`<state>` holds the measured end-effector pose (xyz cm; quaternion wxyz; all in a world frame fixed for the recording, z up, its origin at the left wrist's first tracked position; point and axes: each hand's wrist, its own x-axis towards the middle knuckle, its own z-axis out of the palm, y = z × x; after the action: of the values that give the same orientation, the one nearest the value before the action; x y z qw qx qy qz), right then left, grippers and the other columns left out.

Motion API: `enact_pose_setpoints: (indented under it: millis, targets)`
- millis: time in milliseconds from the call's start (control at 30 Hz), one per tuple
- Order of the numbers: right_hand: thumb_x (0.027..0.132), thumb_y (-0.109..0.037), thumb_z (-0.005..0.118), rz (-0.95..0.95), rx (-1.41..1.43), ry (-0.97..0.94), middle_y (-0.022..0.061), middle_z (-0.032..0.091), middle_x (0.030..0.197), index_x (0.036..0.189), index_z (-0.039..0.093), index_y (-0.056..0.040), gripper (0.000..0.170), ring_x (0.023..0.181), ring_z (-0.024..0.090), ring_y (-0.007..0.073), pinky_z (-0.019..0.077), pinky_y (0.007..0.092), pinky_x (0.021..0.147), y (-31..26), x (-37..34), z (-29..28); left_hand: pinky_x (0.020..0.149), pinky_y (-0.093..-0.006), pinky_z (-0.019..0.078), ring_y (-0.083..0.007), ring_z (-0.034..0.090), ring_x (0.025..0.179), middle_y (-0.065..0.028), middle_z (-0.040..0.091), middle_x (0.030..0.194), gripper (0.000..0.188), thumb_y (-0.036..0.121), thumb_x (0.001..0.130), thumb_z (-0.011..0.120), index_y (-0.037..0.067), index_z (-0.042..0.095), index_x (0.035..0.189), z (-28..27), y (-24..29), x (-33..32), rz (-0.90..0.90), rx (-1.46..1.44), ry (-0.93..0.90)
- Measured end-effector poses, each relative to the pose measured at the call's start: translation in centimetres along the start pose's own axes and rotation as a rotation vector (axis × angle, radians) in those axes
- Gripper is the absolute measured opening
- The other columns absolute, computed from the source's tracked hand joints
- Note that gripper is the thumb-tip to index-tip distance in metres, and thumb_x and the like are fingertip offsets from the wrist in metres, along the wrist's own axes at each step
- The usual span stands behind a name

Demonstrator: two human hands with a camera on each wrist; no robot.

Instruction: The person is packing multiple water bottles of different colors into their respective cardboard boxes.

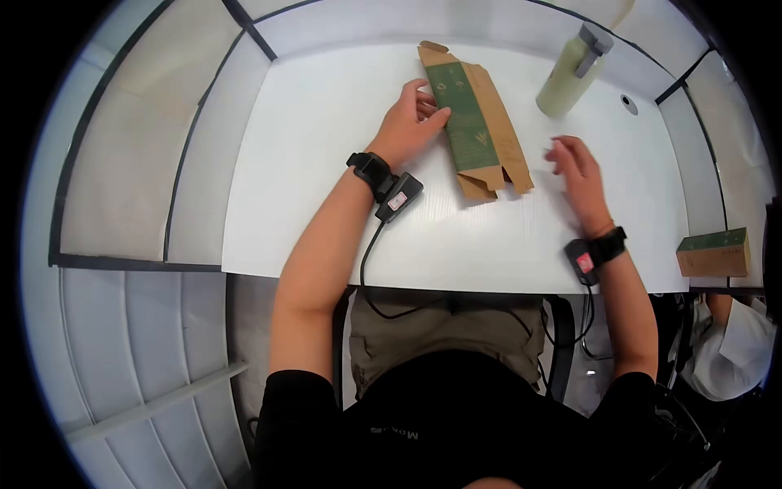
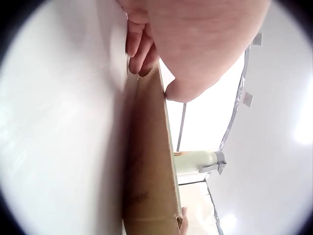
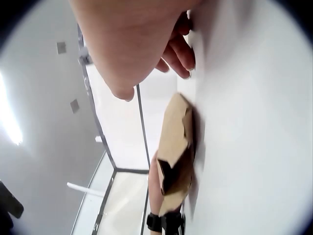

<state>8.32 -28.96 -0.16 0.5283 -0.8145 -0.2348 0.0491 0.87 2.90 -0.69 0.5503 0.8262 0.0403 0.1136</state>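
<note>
A partly flattened cardboard box point(image 1: 471, 122) with a green panel lies slanted on the white table, end flaps sticking out at both ends. My left hand point(image 1: 405, 129) grips its left edge, thumb on the green face. In the left wrist view, the fingers of that hand point(image 2: 195, 39) bend against the brown side point(image 2: 149, 161) while the thumb touches the top edge. My right hand point(image 1: 580, 179) is apart from the box, to its right, fingers loosely bent and holding nothing. The right wrist view has this hand point(image 3: 132, 44) near the tabletop, with the box's open end point(image 3: 173, 132) beyond it.
A pale green bottle point(image 1: 566, 77) with a grey lid stands at the back right, near a round hole point(image 1: 629, 104) in the table point(image 1: 309, 163). Partition panels border the table. Another green and brown box point(image 1: 713, 254) is at the far right, close to a person's white sleeve point(image 1: 737, 350).
</note>
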Motion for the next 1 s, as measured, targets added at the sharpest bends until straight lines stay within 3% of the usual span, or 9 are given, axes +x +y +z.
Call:
enact_pose_setpoints:
  millis: [100, 300, 433, 533, 700, 733, 833, 867, 1000]
  targets:
    - [0.098, -0.034, 0.064, -0.082, 0.072, -0.057, 0.013, 0.07, 0.105, 0.13, 0.057, 0.0039, 0.05, 0.091, 0.065, 0.0176, 0.0519, 0.0305, 0.083, -2.0, 1.7, 5.3, 0.098, -0.0336, 0.0493, -0.0199, 0.059, 0.11, -0.0158, 0.059, 0.125, 0.073, 0.023, 0.097, 0.069, -0.001, 0.025, 0.15, 0.2, 0.1, 0.0, -0.018, -0.143, -0.057]
    - [0.09, -0.045, 0.072, -0.037, 0.01, -0.194, 0.0104, 0.067, 0.093, 0.141, 0.049, 0.0045, 0.075, 0.08, 0.061, 0.0152, 0.0506, 0.0289, 0.075, -5.8, 4.2, 9.9, 0.095, -0.0333, 0.0499, -0.0254, 0.058, 0.119, -0.0199, 0.053, 0.13, 0.083, 0.035, 0.098, 0.065, -0.004, 0.016, 0.153, 0.1, 1.9, -0.6, -0.152, -0.373, 0.148]
    - [0.089, -0.042, 0.074, -0.038, 0.061, -0.341, 0.0074, 0.063, 0.086, 0.149, 0.043, 0.0011, 0.08, 0.077, 0.06, 0.0133, 0.0497, 0.028, 0.075, -5.4, 4.8, 10.3, 0.098, -0.0312, 0.0484, -0.0229, 0.057, 0.119, -0.0153, 0.052, 0.133, 0.077, 0.048, 0.1, 0.057, 0.002, 0.023, 0.152, -0.4, 1.4, 0.1, -0.27, -0.723, -0.149]
    - [0.089, -0.04, 0.075, -0.072, 0.313, -0.428, 0.0044, 0.059, 0.083, 0.153, 0.037, -0.0024, 0.084, 0.077, 0.058, 0.012, 0.0484, 0.028, 0.079, -5.3, 4.4, 10.2, 0.092, -0.0359, 0.052, -0.0214, 0.06, 0.109, -0.011, 0.056, 0.125, 0.062, 0.054, 0.1, 0.053, 0.008, 0.04, 0.139, 0.2, 2.0, -0.6, -0.292, -0.889, -0.137]
    - [0.087, -0.033, 0.077, -0.192, 0.323, -0.552, 0.0062, 0.061, 0.109, 0.159, 0.025, -0.0079, 0.093, 0.089, 0.055, 0.0126, 0.0462, 0.0303, 0.088, -5.0, 3.8, 9.6, 0.085, -0.0372, 0.0547, -0.0235, 0.065, 0.095, -0.0097, 0.063, 0.112, 0.056, 0.06, 0.097, 0.053, 0.009, 0.053, 0.12, 0.5, 3.6, -1.3, -0.3, -1.036, -0.155]
    - [0.084, -0.029, 0.08, -0.217, 0.353, -0.555, 0.011, 0.053, 0.135, 0.161, 0.018, -0.0094, 0.101, 0.102, 0.059, 0.0163, 0.0471, 0.034, 0.095, -5.5, 3.8, 9.4, 0.086, -0.0365, 0.0554, -0.0228, 0.065, 0.097, -0.011, 0.063, 0.113, 0.058, 0.056, 0.097, 0.059, 0.005, 0.052, 0.125, 0.6, 2.9, -0.8, -0.265, -1.075, -0.187]
    - [0.082, -0.023, 0.08, -0.239, 0.402, -0.478, 0.0148, 0.037, 0.155, 0.162, 0.013, -0.0109, 0.105, 0.124, 0.053, 0.0223, 0.0403, 0.0385, 0.109, -6.5, 3.0, 9.5, 0.086, -0.0357, 0.0568, -0.0216, 0.066, 0.1, -0.0129, 0.064, 0.111, 0.062, 0.049, 0.094, 0.067, 0.0, 0.05, 0.129, 0.5, 3.1, -0.4, -0.192, -0.862, -0.024]
    - [0.083, -0.017, 0.079, -0.239, 0.405, -0.459, 0.0168, 0.043, 0.149, 0.162, 0.011, -0.0106, 0.105, 0.135, 0.049, 0.0255, 0.0396, 0.0393, 0.111, -6.0, 3.2, 9.5, 0.086, -0.034, 0.0579, -0.0209, 0.066, 0.104, -0.015, 0.064, 0.114, 0.061, 0.033, 0.093, 0.073, -0.005, 0.046, 0.132, 0.6, 3.4, -0.8, -0.268, -0.829, 0.122]
    - [0.089, -0.014, 0.075, 0.014, 0.47, -0.448, 0.0171, 0.061, 0.127, 0.16, 0.016, -0.0051, 0.093, 0.117, 0.061, 0.0216, 0.0497, 0.0339, 0.098, -6.1, 3.4, 8.4, 0.087, -0.0351, 0.0589, -0.0231, 0.067, 0.105, -0.0156, 0.063, 0.12, 0.048, 0.015, 0.094, 0.071, -0.003, 0.046, 0.131, -0.2, 1.3, 0.1, -0.146, -0.766, 0.101]
